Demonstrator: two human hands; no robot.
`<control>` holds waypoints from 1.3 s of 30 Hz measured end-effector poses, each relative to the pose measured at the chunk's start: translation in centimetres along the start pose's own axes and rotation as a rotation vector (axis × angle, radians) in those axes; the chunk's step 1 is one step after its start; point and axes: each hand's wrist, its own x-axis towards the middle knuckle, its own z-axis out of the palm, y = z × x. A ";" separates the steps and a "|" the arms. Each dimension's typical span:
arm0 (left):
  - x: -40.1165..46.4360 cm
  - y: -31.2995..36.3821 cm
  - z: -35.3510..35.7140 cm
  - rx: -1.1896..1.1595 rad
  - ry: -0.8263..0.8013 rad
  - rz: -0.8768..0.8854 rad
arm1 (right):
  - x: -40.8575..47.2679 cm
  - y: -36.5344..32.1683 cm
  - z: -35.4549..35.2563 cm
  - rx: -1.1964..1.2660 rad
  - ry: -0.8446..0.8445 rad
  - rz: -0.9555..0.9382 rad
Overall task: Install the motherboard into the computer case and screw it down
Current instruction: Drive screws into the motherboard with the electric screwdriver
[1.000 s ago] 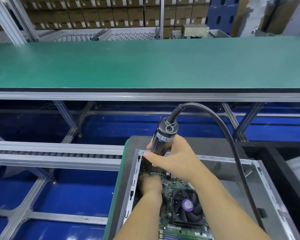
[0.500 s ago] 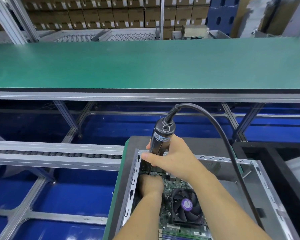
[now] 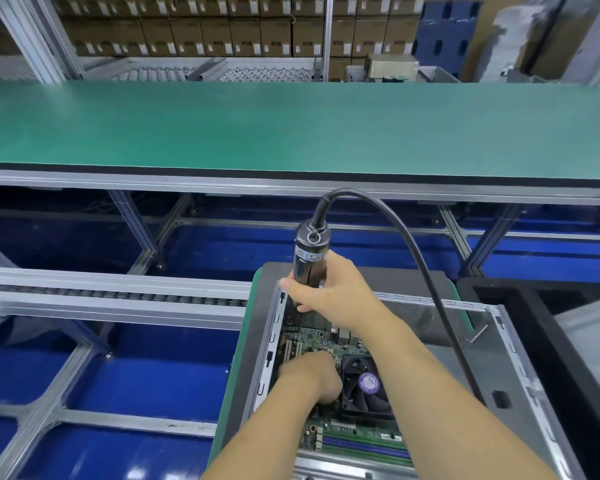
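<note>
Inside one open grey metal computer case (image 3: 520, 368) lay one green motherboard (image 3: 312, 341); the right hand (image 3: 329, 292) gripped one black corded electric screwdriver (image 3: 307, 258) above its far-left corner, and the left hand (image 3: 312, 374), its grip not discernible, rested on the board.

The open computer case (image 3: 520, 375) lies on a green mat (image 3: 232, 386) over a blue-floored metal frame (image 3: 94, 419).

Screwdriver (image 3: 309, 261) tip hidden behind right hand (image 3: 329, 296). Left hand (image 3: 309, 375) fingers curled under, contents can't tell. Motherboard (image 3: 312, 341) partly covered by both forearms. Computer case (image 3: 520, 368) cut off at 6 o'clock edge.
</note>
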 end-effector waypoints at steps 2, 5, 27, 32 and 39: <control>-0.8 -0.1 0.6 0.029 0.083 0.009 | -0.2 0.0 0.0 0.035 0.009 0.021; -1.3 -0.2 1.0 0.087 0.194 0.014 | -0.3 -0.1 0.3 0.044 0.032 0.040; -3.7 3.4 -1.1 -0.890 0.489 0.436 | -7.7 -7.9 -3.7 0.180 0.791 -0.039; -8.4 9.9 -3.0 -1.747 -0.095 0.639 | -11.7 -9.3 -6.1 0.580 1.064 0.033; -12.3 18.3 -1.6 -1.791 -0.054 0.510 | -20.0 -9.1 -10.6 0.901 0.921 0.297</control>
